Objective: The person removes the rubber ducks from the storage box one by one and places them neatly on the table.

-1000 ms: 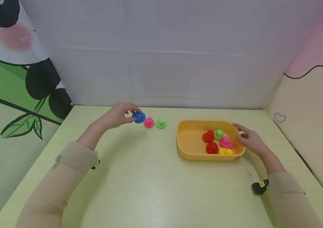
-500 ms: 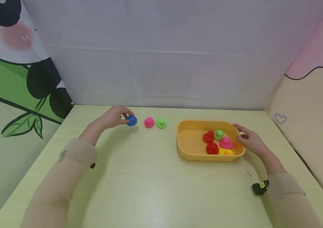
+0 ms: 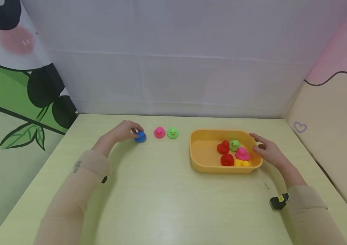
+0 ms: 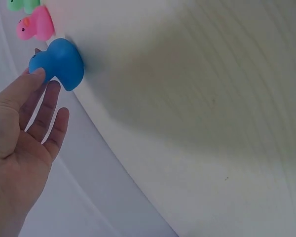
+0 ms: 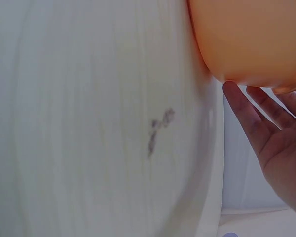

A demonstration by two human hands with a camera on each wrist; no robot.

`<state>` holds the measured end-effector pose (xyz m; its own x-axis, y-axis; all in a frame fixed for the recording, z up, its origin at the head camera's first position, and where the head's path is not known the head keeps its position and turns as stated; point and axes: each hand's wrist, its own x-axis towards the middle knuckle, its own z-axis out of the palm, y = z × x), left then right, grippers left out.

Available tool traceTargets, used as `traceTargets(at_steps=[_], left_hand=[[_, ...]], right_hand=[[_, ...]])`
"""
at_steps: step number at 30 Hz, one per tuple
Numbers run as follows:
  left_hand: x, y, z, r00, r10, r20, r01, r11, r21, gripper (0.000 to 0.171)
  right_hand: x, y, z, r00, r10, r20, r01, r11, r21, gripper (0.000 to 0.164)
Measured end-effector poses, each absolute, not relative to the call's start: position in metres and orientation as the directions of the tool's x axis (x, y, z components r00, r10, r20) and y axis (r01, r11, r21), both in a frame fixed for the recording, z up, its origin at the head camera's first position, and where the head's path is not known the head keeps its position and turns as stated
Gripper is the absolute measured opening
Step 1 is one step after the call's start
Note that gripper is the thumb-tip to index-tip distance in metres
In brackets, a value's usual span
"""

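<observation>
In the head view my left hand (image 3: 125, 130) pinches a blue rubber duck (image 3: 140, 137) between thumb and fingers. The left wrist view shows the thumb on the head of this blue duck (image 4: 65, 64) and two fingers extended apart from it. I cannot tell whether it touches the table. To its right stand a pink rubber duck (image 3: 159, 132) and a green rubber duck (image 3: 172, 133). My right hand (image 3: 268, 149) holds the right rim of a yellow-orange plastic basin (image 3: 202, 168). In the right wrist view, fingertips touch the basin's outer wall (image 5: 251, 44); the thumb is hidden.
Inside the basin lie two red ducks (image 3: 227, 160), a green duck (image 3: 234, 145), a pink duck (image 3: 242, 154) and yellow ducks (image 3: 242, 163), partly hidden by the front wall. A pale wooden table (image 3: 161, 197) meets a white cloth wall (image 3: 173, 78) at the back.
My left hand has carried the blue duck left, away from the pink duck, and then toward me, nearer the table's front. The right hand and basin have stayed put.
</observation>
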<state>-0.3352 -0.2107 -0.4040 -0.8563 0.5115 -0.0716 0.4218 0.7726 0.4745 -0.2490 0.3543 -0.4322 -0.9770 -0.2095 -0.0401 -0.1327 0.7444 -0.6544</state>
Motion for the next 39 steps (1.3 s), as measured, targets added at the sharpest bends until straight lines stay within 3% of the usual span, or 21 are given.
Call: traceTargets(at_steps=[20, 39], left_hand=[[-0.335, -0.211, -0.418, -0.893, 0.449, -0.026, 0.366, 0.759, 0.538, 0.032], [-0.336, -0.201, -0.430, -0.959, 0.283, 0.013, 0.252, 0.830, 0.498, 0.039]], right_hand=[[-0.249, 0.353, -0.433, -0.977, -0.210, -0.045, -0.129, 0.743, -0.657, 0.057], [-0.248, 0.353, -0.433, -0.977, -0.206, -0.046, -0.125, 0.740, -0.661, 0.057]])
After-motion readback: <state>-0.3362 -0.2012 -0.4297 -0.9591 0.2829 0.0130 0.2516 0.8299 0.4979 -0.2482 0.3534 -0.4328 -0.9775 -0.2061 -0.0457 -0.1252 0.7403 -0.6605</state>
